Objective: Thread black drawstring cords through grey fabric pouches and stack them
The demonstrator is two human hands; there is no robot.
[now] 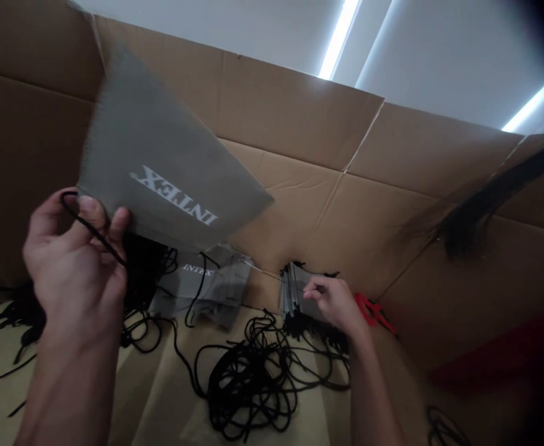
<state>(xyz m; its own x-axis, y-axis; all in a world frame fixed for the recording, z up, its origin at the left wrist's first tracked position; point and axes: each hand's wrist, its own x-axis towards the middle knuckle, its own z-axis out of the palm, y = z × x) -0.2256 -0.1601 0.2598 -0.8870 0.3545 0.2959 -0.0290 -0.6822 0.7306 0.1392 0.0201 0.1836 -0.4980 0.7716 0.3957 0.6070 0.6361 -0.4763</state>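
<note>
Mesh sheet, light and floppy, pinched at its edge in my left hand; right hand on stacked sheets, grip unclear

**Indoor handwork area, walled in with cardboard: a small workshop or packing room**

Flattened brown cardboard sheets, creased along their folds, stand around the work area and cover the surface beneath it. Above them are a plain white wall or ceiling and bright strip lights. Loose tangles of black cord, stacked grey mesh pieces, a grey mesh sheet printed "INTEX" and red-handled scissors suggest repetitive bench-style work, though the view cannot settle exactly what kind of premises this is.
</note>
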